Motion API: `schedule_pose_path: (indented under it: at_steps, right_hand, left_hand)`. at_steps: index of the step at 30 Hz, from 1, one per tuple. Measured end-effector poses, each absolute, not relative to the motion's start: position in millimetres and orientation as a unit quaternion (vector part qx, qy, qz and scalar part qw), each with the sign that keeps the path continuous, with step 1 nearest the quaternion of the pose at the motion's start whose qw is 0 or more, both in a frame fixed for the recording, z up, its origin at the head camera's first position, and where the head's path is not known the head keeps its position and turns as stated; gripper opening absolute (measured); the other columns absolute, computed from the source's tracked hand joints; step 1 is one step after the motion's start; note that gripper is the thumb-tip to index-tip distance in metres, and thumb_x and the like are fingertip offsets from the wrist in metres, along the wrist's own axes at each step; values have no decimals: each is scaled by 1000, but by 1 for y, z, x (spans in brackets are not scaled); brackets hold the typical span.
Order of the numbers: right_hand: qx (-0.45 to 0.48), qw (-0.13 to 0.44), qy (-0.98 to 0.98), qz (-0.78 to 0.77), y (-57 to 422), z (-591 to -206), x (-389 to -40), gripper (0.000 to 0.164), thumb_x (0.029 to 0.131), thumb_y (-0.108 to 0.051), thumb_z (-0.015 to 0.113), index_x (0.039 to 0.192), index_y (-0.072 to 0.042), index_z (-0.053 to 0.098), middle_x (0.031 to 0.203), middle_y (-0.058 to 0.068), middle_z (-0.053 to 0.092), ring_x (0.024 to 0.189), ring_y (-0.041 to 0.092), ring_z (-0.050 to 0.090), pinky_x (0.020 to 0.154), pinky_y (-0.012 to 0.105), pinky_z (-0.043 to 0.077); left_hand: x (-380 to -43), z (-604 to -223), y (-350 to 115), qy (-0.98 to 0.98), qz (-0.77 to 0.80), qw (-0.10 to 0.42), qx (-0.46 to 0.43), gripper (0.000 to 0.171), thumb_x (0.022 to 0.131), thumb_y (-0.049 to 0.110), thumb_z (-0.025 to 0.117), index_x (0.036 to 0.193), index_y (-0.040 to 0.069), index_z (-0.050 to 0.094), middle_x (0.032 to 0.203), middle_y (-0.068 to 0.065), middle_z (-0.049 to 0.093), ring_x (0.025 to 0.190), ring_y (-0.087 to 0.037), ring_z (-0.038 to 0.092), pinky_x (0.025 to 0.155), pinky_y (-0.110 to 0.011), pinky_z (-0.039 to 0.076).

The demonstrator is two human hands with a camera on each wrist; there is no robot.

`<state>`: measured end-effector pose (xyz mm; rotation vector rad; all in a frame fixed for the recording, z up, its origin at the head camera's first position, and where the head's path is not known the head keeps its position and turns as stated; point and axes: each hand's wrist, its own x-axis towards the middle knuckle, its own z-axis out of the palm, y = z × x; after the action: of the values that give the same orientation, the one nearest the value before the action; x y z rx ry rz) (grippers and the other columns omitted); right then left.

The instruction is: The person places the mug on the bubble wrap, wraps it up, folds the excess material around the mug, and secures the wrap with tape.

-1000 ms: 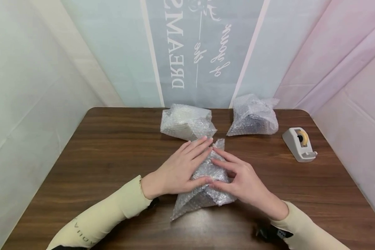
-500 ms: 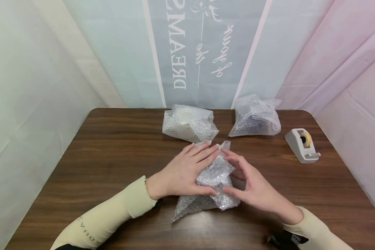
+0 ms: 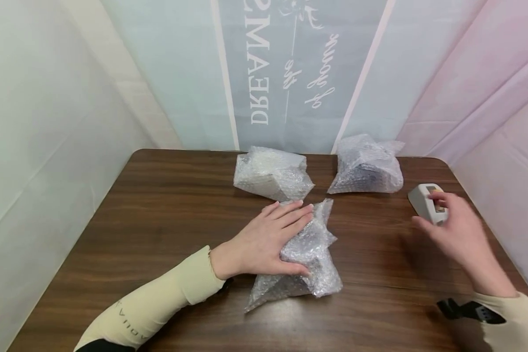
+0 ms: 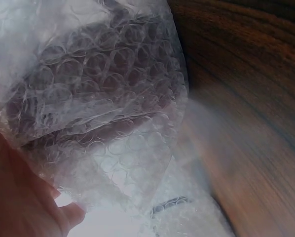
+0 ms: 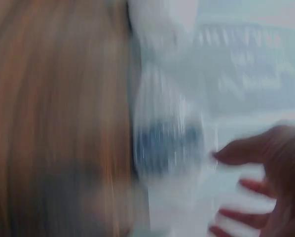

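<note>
My left hand [image 3: 266, 242] lies flat with straight fingers on a bubble-wrapped package [image 3: 310, 249] in the middle of the table, its thumb across the folded wrap. In the left wrist view the bubble wrap [image 4: 98, 74] fills the upper left, with something dark showing through it. Over at the right, my right hand [image 3: 459, 232] is at a white tape dispenser [image 3: 422, 203], fingers spread and partly covering its tape roll. The right wrist view is blurred by motion; there the right hand [image 5: 266, 177] has its fingers apart with nothing between them.
Two more bubble-wrapped packages stand along the back edge of the table [image 3: 167, 220]: a whitish one [image 3: 270, 171] behind the left hand and one with dark contents [image 3: 367, 166] further right. Fabric walls [image 3: 39, 122] enclose the table at the back and both sides.
My right hand has left the package and moved right to the tape dispenser. The left hand has stayed on the package.
</note>
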<state>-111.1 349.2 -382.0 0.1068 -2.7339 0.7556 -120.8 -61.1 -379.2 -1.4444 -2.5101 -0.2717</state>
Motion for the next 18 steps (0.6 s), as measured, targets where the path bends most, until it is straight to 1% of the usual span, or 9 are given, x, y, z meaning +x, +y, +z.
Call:
schedule_pose_path:
  at_steps: [1,3,4,6,8,10,12,16,18]
  right_hand:
    - [8,131,-960,247,363,-383,-112,66,84,-15,79,134,11,44,120,36,51,103,47,49,77,46,41]
    - [-33,82,-967,240,385,-387,-114,73,87,-22,77,137,14,38,123,42,46,105,54,46,76,55,36]
    - [-43,60,-968,241,395,-389,-116,75,89,-25,75,138,15,36,125,42,45,107,55,46,77,54,38]
    - [-55,35,-967,245,409,-395,-117,74,91,-28,73,138,14,35,125,41,48,106,50,50,76,46,39]
    - [-62,28,-965,253,418,-400,-119,72,92,-28,73,138,13,36,123,39,52,99,39,55,71,35,40]
    - [-71,36,-966,246,423,-404,-120,70,91,-28,74,136,12,38,117,36,55,92,32,55,65,29,36]
    - [-79,43,-965,245,427,-406,-121,68,91,-27,74,134,12,40,113,35,56,87,25,54,64,29,36]
    - [-84,50,-963,250,429,-408,-122,66,90,-27,75,133,11,43,109,32,60,79,2,50,63,28,35]
    - [-84,57,-959,266,429,-409,-122,65,90,-24,75,134,11,42,103,25,66,74,-11,43,61,24,38]
  left_hand:
    - [-121,-379,-61,-857,-93,116,-494,104,82,79,55,157,11,30,163,-1,27,150,-19,16,117,-50,23]
    - [-121,-379,-60,-857,-90,113,-494,105,82,80,54,158,11,29,163,0,26,151,-19,15,117,-49,22]
    - [-122,-378,-59,-858,-87,113,-494,105,82,80,54,158,11,29,163,0,25,151,-19,14,118,-49,21]
    - [-122,-378,-59,-859,-86,109,-492,106,82,81,53,158,12,28,163,1,24,151,-18,13,119,-48,19]
    - [-122,-377,-59,-861,-86,107,-491,106,82,81,53,158,12,28,163,1,24,151,-18,13,119,-47,18]
    - [-123,-377,-58,-861,-88,105,-489,106,82,81,53,158,12,28,163,1,24,151,-18,13,119,-47,17]
    - [-123,-377,-58,-861,-89,105,-489,106,82,81,53,158,12,28,163,1,25,151,-18,14,119,-47,17]
    - [-123,-377,-57,-860,-88,105,-491,105,82,81,52,158,12,27,163,1,24,151,-19,15,118,-48,19]
    - [-123,-377,-57,-861,-88,104,-490,106,82,81,52,158,12,27,163,1,24,151,-19,15,119,-48,19]
